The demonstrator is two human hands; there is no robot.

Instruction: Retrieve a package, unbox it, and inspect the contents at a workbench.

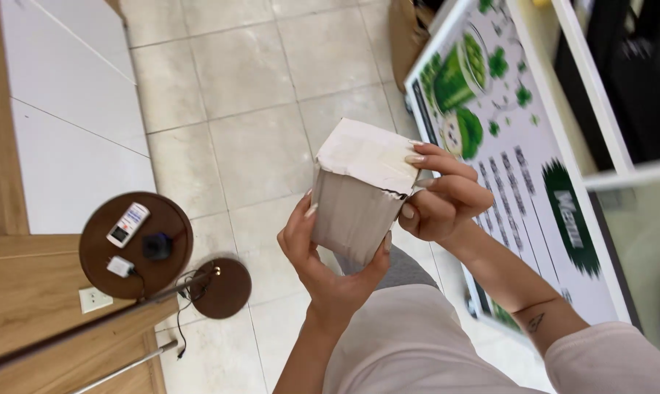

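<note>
Grey-brown cardboard, torn along one edge, forms the small box with a white paper top [359, 191] that the person holds up in front of the body, above the beige tiled floor [257, 109]. The left hand [328, 266] cradles the box from below, palm under its lower end, fingers and thumb wrapped against its sides. The right hand [443, 195] is closed on the upper right corner, fingertips pressed on the white top beside the ragged tear. To the left stands a round dark brown side table [96, 259] carrying a white remote control [128, 224], a small black object [157, 246] and a white plug [120, 266]. A white and green printed board [512, 168] leans on the right
</note>
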